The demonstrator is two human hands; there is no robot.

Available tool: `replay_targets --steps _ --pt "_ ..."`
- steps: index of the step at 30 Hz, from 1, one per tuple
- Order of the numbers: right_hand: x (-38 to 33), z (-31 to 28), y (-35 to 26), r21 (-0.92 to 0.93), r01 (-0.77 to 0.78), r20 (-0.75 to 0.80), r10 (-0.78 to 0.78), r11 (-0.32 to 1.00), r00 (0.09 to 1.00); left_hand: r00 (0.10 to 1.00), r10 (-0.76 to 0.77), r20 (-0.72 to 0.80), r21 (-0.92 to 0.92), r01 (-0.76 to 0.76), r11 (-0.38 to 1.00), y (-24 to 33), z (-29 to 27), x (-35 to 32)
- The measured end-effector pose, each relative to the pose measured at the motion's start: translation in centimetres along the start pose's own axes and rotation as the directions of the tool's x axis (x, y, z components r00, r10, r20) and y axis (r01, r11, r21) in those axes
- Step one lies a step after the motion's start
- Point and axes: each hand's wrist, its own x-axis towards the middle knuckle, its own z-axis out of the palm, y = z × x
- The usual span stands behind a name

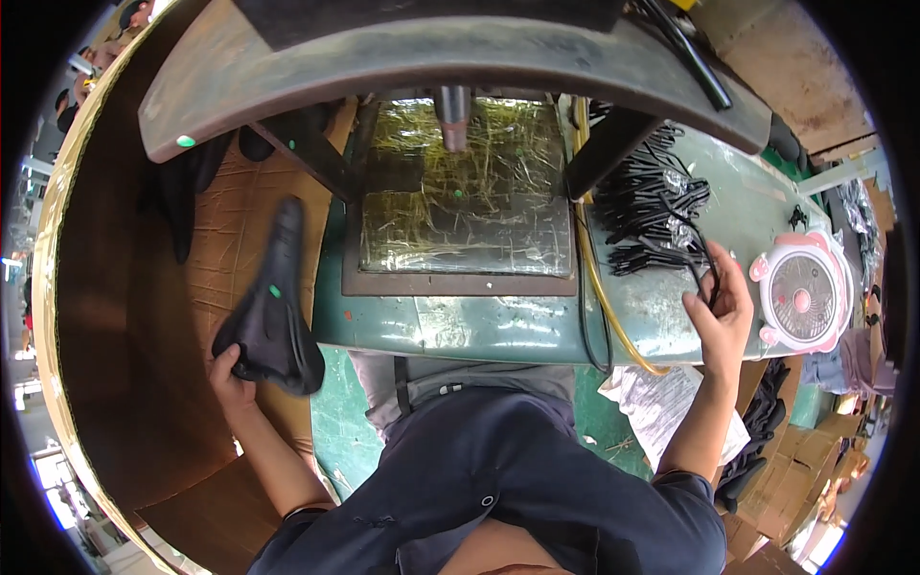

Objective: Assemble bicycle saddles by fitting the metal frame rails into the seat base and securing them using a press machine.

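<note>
the left hand (228, 376) has its fingers clamped on the wide rear of a black bicycle saddle (271, 305), narrow nose pointing up-frame, while the right hand (721, 309) pinches black cords (652, 216).

Left hand (230, 376) grips black bicycle saddle (271, 307) at its wide rear; right hand (721, 309) pinches black looped part (711, 280), pile of black parts (647, 216) just beyond.

The person wears a dark navy short-sleeved shirt of plain cloth, with a small round button or snap showing low on its front and a stitched seam running beside it. Both sleeves end above the elbow, leaving the forearms bare. The left hand (228, 376) and right hand (721, 309) wear no gloves
</note>
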Motion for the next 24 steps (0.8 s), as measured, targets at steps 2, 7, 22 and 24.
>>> replay_targets --steps 2,7,22,24 --pt "-1.9 0.2 0.4 0.134 0.015 0.082 -0.026 0.991 0.996 0.976 -0.087 0.199 -0.011 0.091 0.996 -0.4 2.3 -0.4" --pt "-2.6 9.3 -2.6 0.028 0.270 0.216 -0.270 0.962 0.938 0.646 -0.027 0.763 0.156 -0.144 0.977 -2.5 18.0 2.8" --pt "-3.3 18.6 0.8 -0.053 0.411 0.302 -0.378 0.910 0.875 0.859 0.408 0.309 0.287 -0.493 0.821 -9.3 25.7 -1.8" --pt "-3.3 18.5 1.1 -0.039 0.450 0.308 -0.418 0.892 0.855 0.867 0.396 0.303 0.289 -0.480 0.828 -9.5 25.7 -1.8"
